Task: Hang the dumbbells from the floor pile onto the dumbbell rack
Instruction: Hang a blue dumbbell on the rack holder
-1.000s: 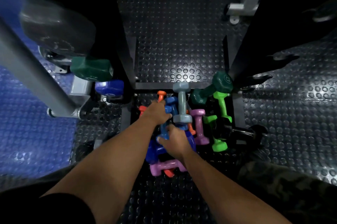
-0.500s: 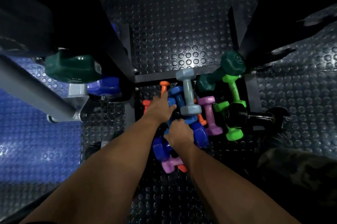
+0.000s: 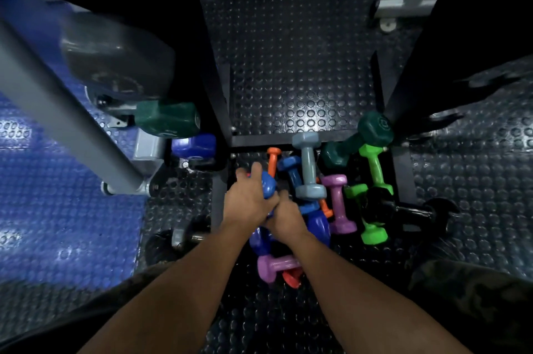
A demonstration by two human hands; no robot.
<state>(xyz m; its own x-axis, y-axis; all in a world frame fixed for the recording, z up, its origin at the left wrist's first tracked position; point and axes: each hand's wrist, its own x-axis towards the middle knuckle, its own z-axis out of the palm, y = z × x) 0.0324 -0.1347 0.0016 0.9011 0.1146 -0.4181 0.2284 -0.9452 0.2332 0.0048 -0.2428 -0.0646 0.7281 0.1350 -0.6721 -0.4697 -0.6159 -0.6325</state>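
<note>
Your hands sit in a tight pocket: the black rack frame [image 3: 219, 111] walls the left, its crossbar [image 3: 288, 140] closes the far side, and another upright [image 3: 403, 88] boxes the right. Grey-blue dumbbell [image 3: 308, 166], purple dumbbell [image 3: 337, 203] and lime dumbbell [image 3: 375, 166] crowd the right. The studded floor [image 3: 288, 51] beyond the crossbar lies bare; your nearest way out is up and toward you

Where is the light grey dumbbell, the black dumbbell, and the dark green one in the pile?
Light grey dumbbell [image 3: 308, 165], head view, on its handle.
Black dumbbell [image 3: 411, 212], head view, on its handle.
Dark green dumbbell [image 3: 375, 128], head view, on its far head.
</note>
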